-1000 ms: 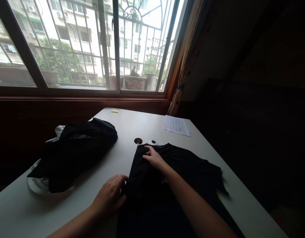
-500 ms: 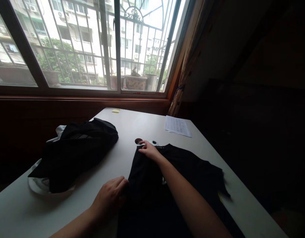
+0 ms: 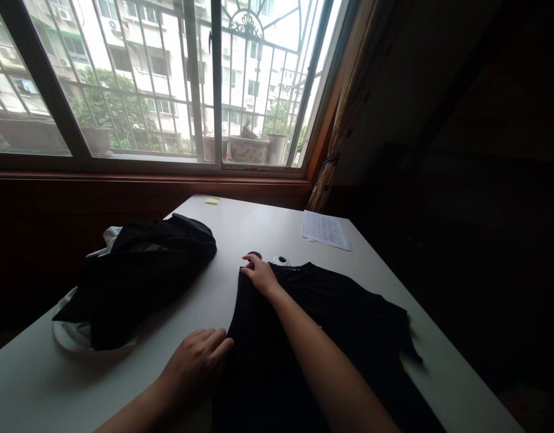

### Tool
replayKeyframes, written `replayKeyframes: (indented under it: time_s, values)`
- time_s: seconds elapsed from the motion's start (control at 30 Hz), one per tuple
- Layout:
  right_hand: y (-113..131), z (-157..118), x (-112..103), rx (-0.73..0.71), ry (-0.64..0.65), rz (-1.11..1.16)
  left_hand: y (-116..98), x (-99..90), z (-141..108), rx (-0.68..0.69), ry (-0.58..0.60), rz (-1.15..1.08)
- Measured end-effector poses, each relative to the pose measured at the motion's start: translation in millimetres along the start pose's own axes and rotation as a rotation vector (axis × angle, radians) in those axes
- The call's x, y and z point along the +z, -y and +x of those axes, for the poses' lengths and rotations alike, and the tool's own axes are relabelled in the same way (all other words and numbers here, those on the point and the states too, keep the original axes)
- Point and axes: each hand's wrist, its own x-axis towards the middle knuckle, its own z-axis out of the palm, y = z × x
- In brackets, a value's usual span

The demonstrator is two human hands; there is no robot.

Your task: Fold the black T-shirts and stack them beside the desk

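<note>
Watching through the head feed, I find the left hand [image 3: 198,358] still at the left edge of the black garment [image 3: 344,307], much where it was half a second ago. Its fingers are curled in and the thumb lies along them, gripping the cloth at that edge. Farther up, the right hand [image 3: 260,275] has shifted left, drawing the garment's upper left corner with it, and the white patch that showed beside my right forearm is now down to a speck. Thumb and fingers pinch that corner, while the index finger reaches past it and partly covers a round hole [image 3: 255,255].

The garment lies flat over the near part of the white worktop [image 3: 200,300], its left side smoother than before, its lower half too dark for me to make out folds. Small white marks sit by its top edge, and a bit of yellow shows at its right side. Left of it, well apart, I see a heaped black-and-white bundle [image 3: 142,282]. Just beyond the top edge is a white round object [image 3: 280,261] with a dark centre; farther back are printed papers [image 3: 325,230], yellow notes [image 3: 213,200] and the barred window [image 3: 217,90]
</note>
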Motion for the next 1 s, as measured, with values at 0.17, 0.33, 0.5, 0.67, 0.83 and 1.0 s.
replayKeyframes:
  time_s: [0.17, 0.33, 0.5, 0.67, 0.83, 1.0]
  values:
    - [2.6, 2.0, 7.1, -0.032, -0.002, -0.060, 1.0, -3.4, -1.0, 0.058, 0.037, -0.011]
    - [7.6, 4.4, 12.8, -0.098, -0.010, -0.152, -6.7, -20.9, 2.8, 0.079, -0.009, -0.074]
    - [19.7, -7.2, 8.4, -0.220, -0.078, -0.286, -6.5, -26.4, 4.1, 0.185, 0.009, -0.192]
    - [25.2, -37.4, -3.4, -0.430, 0.035, -0.360, 0.1, -21.8, 3.4, 0.223, 0.244, -0.220]
    - [11.7, -60.1, -8.8, -0.559, 0.253, -0.461, 0.3, -20.6, 1.0, 0.221, 0.285, -0.219]
    - [2.7, -49.9, -7.9, -0.431, 0.305, -0.650, -3.2, -16.8, -1.7, 0.298, 0.213, -0.186]
